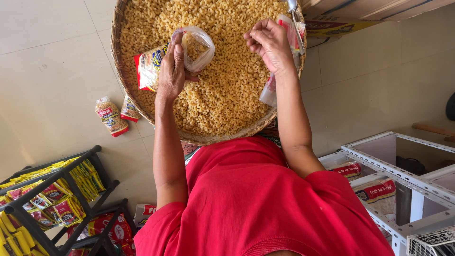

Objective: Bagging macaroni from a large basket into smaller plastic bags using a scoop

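A wide woven basket tray (116,57) lies in my lap, heaped with dry elbow macaroni (227,80). My left hand (171,71) grips a small clear plastic bag (196,45) with a red and yellow label, partly filled with macaroni and held open-mouthed over the heap. My right hand (268,41) hovers over the tray's right side with fingers pinched together; what it pinches is too small to tell. Under its wrist lie empty plastic bags (269,92) and a metal spoon (295,19) by the rim.
Two filled macaroni packets (111,116) lie on the tiled floor left of the tray. A black rack (57,199) of yellow and red sachets stands lower left. A white metal shelf frame (403,180) stands lower right. Cardboard boxes (350,19) sit beyond the tray.
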